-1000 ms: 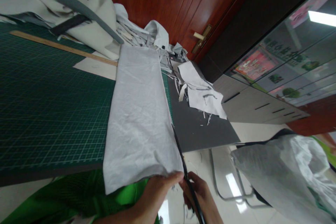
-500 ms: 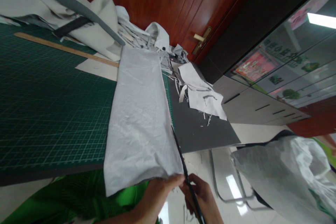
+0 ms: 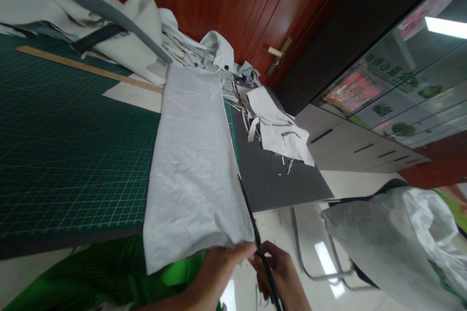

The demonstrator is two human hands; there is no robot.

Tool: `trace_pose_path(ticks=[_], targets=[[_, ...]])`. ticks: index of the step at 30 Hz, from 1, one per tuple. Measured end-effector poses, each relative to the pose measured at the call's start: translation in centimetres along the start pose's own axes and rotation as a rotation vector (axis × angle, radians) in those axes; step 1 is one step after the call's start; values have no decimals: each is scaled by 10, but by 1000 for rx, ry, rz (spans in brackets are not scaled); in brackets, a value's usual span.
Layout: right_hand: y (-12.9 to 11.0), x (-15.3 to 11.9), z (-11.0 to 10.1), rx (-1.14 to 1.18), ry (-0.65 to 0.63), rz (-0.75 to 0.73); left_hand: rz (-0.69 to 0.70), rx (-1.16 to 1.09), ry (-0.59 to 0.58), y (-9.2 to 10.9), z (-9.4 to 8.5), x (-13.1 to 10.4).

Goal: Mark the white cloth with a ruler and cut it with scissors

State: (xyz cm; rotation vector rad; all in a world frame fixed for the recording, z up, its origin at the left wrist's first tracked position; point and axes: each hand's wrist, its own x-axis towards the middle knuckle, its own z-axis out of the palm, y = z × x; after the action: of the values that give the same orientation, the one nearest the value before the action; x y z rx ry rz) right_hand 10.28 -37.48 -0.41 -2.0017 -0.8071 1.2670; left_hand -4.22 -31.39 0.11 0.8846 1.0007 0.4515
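A long white-grey fabric panel lies over the table edge, its near end hanging towards me. At the panel's near right corner, my left hand is closed, thumb and fingers pinching the cloth. A narrow black strip runs along the panel's right edge and on down past the bottom of the view; whether it is tape or a zipper I cannot tell. Just right of the left hand, my right hand is closed around the strip, its fingers partly hidden behind it.
Under the panel is a green cutting mat with a wooden ruler and a paper piece. Fabric piles stand at the back; white scraps lie right. A large white sack stands beyond the table's right edge.
The view has shifted very slightly. Both hands keep their grip and place; nothing else has visibly moved.
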Motion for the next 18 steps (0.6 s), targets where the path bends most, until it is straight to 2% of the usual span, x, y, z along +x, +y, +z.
trace_pose_path(ticks=[8,18], targets=[[-2,0,0,7,0,-7,-22,-111,-48,-8,1,4],[-4,0,-2,-32,6,-10,-23,-135,-61,-4,0,2]])
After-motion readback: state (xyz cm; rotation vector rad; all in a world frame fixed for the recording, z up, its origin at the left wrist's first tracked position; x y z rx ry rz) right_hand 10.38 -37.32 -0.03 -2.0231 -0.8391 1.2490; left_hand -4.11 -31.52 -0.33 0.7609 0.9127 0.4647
